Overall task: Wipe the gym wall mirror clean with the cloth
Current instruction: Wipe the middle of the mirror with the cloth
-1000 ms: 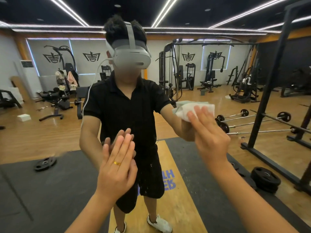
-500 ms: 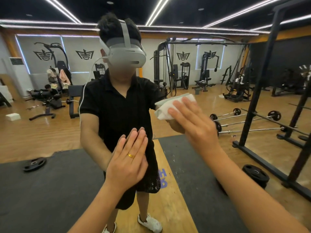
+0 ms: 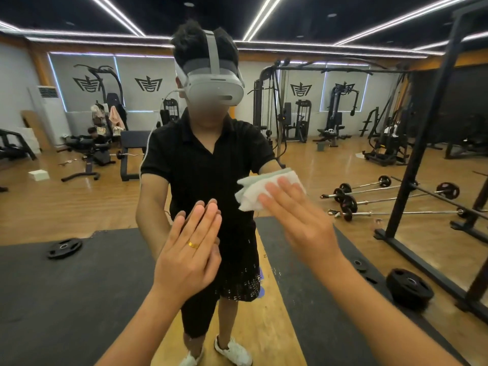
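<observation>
**Cloth flat on the glass, mid-wipe**

My right hand presses the cloth against the mirror with straight, slightly spread fingers. The cloth is a folded pad, white with a pale green edge. It sits between my fingers and the glass, a little right of centre, level with my reflection's chest. My left hand lies flat on the mirror just left of the cloth, fingers straight and close together. It wears a gold ring and holds nothing.

To wipe well, I judge I should spread the pressure over the whole pad, not just the fingertips, overlap each stroke with the one beside it, and turn the fold to a fresh face once it drags. A bare palm probably leaves prints, so the spot under my left hand wants a pass too.

A crest emblem repeats on the far blinds, with no words I can read. The blue lettering on the near wooden floor strip is mostly hidden and illegible.
</observation>
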Tool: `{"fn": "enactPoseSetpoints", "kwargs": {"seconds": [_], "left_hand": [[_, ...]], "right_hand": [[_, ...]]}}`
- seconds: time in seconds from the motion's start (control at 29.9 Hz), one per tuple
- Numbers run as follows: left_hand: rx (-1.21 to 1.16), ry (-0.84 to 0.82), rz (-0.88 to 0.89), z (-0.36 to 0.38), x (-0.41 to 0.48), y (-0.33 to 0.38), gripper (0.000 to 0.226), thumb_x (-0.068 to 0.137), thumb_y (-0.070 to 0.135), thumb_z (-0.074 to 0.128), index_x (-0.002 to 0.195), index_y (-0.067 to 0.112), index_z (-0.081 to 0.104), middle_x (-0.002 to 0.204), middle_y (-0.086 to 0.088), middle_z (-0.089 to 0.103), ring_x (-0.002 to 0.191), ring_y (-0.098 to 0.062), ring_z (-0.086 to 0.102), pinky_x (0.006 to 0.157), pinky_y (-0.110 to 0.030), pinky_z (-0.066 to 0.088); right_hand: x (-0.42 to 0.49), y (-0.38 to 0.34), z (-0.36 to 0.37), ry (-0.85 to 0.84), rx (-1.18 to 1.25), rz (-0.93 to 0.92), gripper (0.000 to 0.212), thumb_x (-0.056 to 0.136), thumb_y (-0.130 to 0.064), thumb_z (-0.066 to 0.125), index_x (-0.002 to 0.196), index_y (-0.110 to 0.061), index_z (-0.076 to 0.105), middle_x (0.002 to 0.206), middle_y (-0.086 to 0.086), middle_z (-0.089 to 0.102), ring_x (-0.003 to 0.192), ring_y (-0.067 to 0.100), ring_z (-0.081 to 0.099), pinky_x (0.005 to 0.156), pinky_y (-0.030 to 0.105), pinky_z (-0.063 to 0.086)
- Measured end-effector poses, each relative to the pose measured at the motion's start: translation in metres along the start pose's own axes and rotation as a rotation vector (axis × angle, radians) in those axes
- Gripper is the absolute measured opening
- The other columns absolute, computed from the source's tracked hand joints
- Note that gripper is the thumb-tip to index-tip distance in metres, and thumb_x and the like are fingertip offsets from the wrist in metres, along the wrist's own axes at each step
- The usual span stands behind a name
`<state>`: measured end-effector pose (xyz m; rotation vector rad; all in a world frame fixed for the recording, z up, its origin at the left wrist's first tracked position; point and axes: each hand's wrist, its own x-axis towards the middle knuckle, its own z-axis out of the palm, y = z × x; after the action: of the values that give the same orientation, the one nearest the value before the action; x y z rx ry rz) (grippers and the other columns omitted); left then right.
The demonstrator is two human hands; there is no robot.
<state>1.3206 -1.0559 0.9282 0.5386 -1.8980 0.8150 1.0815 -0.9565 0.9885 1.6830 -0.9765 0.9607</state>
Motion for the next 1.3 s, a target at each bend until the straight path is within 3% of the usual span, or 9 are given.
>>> {"fn": "enactPoseSetpoints", "kwargs": {"seconds": [0.2, 0.33, 0.43, 0.57, 0.67, 0.84, 0.94, 1.1, 1.3], "left_hand": [[0.016, 0.01, 0.014, 0.001, 0.001, 0.001, 0.051, 0.098, 0.019, 0.053, 0.146, 0.001, 0.053, 0.156, -0.018, 0.045, 0.15, -0.034, 0.038, 0.126, -0.05, 0.024], [0.011, 0.001, 0.014, 0.001, -0.002, 0.0, 0.05, 0.099, 0.02, 0.051, 0.145, 0.002, 0.054, 0.156, -0.018, 0.046, 0.15, -0.033, 0.037, 0.126, -0.05, 0.024], [0.006, 0.003, 0.019, 0.001, 0.0, -0.001, 0.049, 0.099, 0.02, 0.05, 0.145, 0.001, 0.054, 0.155, -0.018, 0.047, 0.15, -0.033, 0.036, 0.127, -0.049, 0.02], [-0.01, -0.009, 0.027, 0.001, -0.001, -0.002, 0.05, 0.1, 0.02, 0.05, 0.147, 0.002, 0.051, 0.156, -0.018, 0.045, 0.15, -0.033, 0.036, 0.127, -0.049, 0.02], [-0.021, -0.019, 0.026, 0.002, -0.003, -0.002, 0.051, 0.101, 0.021, 0.048, 0.149, 0.003, 0.049, 0.158, -0.017, 0.043, 0.151, -0.033, 0.034, 0.127, -0.049, 0.019], [-0.035, -0.028, 0.03, 0.003, -0.003, -0.003, 0.052, 0.103, 0.022, 0.047, 0.152, 0.004, 0.044, 0.16, -0.017, 0.04, 0.153, -0.032, 0.031, 0.127, -0.049, 0.02], [-0.034, -0.022, 0.036, 0.004, -0.004, -0.004, 0.054, 0.102, 0.021, 0.048, 0.152, 0.004, 0.043, 0.16, -0.017, 0.04, 0.152, -0.032, 0.032, 0.126, -0.05, 0.023], [-0.018, 0.0, 0.039, 0.005, -0.003, -0.005, 0.055, 0.099, 0.019, 0.051, 0.151, 0.003, 0.044, 0.158, -0.018, 0.043, 0.151, -0.033, 0.035, 0.126, -0.051, 0.023], [0.018, 0.04, 0.037, 0.006, -0.001, -0.002, 0.054, 0.097, 0.018, 0.052, 0.148, 0.002, 0.047, 0.153, -0.019, 0.048, 0.153, -0.031, 0.031, 0.128, -0.048, 0.016]], "right_hand": [[0.042, 0.065, -0.031, 0.215, -0.125, 0.218, 0.031, 0.105, -0.003, 0.059, 0.136, -0.001, 0.061, 0.144, 0.013, 0.054, 0.135, 0.037, 0.055, 0.117, 0.038, 0.043], [0.03, 0.011, -0.002, 0.273, -0.063, 0.398, 0.032, 0.103, -0.001, 0.06, 0.136, -0.001, 0.061, 0.144, 0.016, 0.054, 0.135, 0.041, 0.055, 0.108, 0.057, 0.049], [0.003, -0.015, 0.007, 0.163, -0.015, 0.26, 0.027, 0.108, -0.011, 0.055, 0.133, -0.001, 0.06, 0.139, 0.018, 0.058, 0.13, 0.042, 0.058, 0.104, 0.062, 0.05], [0.007, 0.015, -0.01, 0.1, -0.119, 0.089, 0.031, 0.102, -0.004, 0.064, 0.133, -0.004, 0.062, 0.139, 0.014, 0.059, 0.129, 0.038, 0.06, 0.107, 0.052, 0.051], [0.032, 0.051, -0.023, 0.196, -0.198, 0.217, 0.035, 0.099, 0.005, 0.065, 0.133, -0.001, 0.063, 0.143, 0.012, 0.054, 0.132, 0.044, 0.056, 0.11, 0.055, 0.048], [0.038, 0.048, -0.019, 0.272, -0.184, 0.366, 0.034, 0.102, 0.003, 0.059, 0.136, -0.002, 0.062, 0.146, 0.011, 0.052, 0.135, 0.041, 0.056, 0.114, 0.044, 0.047], [0.015, 0.021, -0.007, 0.21, -0.172, 0.31, 0.041, 0.097, 0.008, 0.065, 0.135, -0.005, 0.061, 0.142, 0.014, 0.055, 0.131, 0.041, 0.058, 0.117, 0.031, 0.042], [0.007, 0.046, -0.029, 0.071, -0.199, 0.109, 0.047, 0.09, 0.011, 0.073, 0.133, -0.005, 0.064, 0.142, 0.011, 0.058, 0.133, 0.033, 0.058, 0.117, 0.037, 0.043], [0.014, 0.076, -0.039, 0.182, -0.161, 0.216, 0.045, 0.094, 0.014, 0.066, 0.135, -0.005, 0.06, 0.142, 0.012, 0.057, 0.134, 0.04, 0.056, 0.116, 0.041, 0.044]]}}
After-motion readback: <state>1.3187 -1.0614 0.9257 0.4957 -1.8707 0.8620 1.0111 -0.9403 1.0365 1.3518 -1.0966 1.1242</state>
